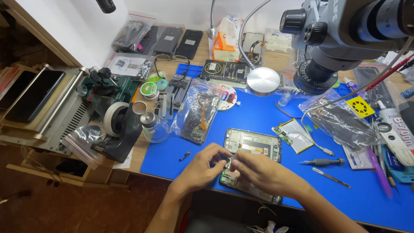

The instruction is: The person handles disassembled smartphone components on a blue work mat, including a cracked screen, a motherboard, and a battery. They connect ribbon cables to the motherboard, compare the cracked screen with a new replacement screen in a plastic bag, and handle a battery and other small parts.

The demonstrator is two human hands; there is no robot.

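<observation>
Low in the middle of the frame, both my hands meet over an opened phone [252,149], a flat rectangle with a dull metal frame and a green circuit board showing at its near end, lying on the smooth blue mat [258,112]. My left hand [202,167] is curled, thumb and fingers pinched at the board's left edge; my right hand [258,170] is bent over the same spot, fingertips pressed together on the board, though I cannot tell whether they nip any small part. To the right of the phone lies one pale rectangular battery [295,135] with a narrow green strip along one edge. Further right sit two slim tools: one grey-handled screwdriver [323,162] and one flat metal pry blade [331,177]. Two crinkled clear plastic bags rest on the mat, one bag of parts [196,112] above my left hand, another bag [340,118] at the right. One microscope [340,30], grey and bulky, fills the upper right corner.
</observation>
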